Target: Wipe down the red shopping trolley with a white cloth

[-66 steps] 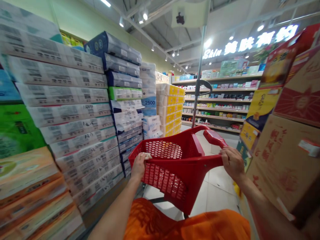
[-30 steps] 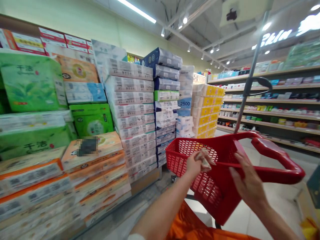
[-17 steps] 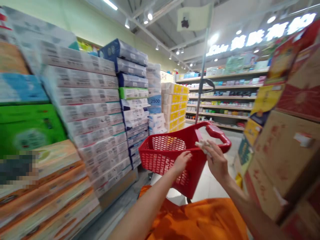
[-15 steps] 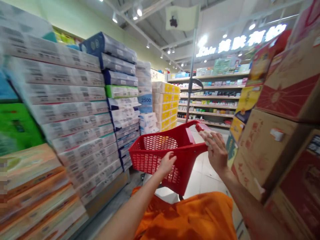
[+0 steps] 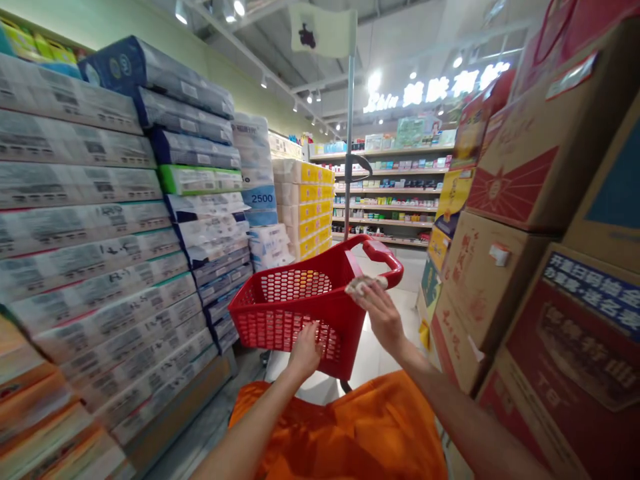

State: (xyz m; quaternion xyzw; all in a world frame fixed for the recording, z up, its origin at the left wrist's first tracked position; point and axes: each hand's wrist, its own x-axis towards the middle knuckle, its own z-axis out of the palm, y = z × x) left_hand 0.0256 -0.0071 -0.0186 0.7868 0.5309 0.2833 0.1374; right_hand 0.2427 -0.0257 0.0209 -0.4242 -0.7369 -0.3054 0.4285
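A red plastic shopping basket [image 5: 280, 300] on a wheeled stand sits right in front of me in a shop aisle. My left hand [image 5: 304, 351] presses against the basket's near meshed wall, fingers curled onto it. My right hand [image 5: 383, 315] is raised beside the basket's red handle [image 5: 383, 255] and pinches a crumpled whitish cloth [image 5: 361, 285] against the rim. The basket looks empty inside.
Tall stacks of wrapped tissue packs [image 5: 100, 220] line the left side. Cardboard boxes [image 5: 505, 267] are piled close on the right. A metal pole [image 5: 349, 147] with a flag rises behind the basket. Stocked shelves [image 5: 395, 193] stand at the aisle's far end over a tiled floor.
The cloth went from my left hand to my right. My left hand dropped from the rim to the basket's near wall. The view swung back towards the boxes on the right.
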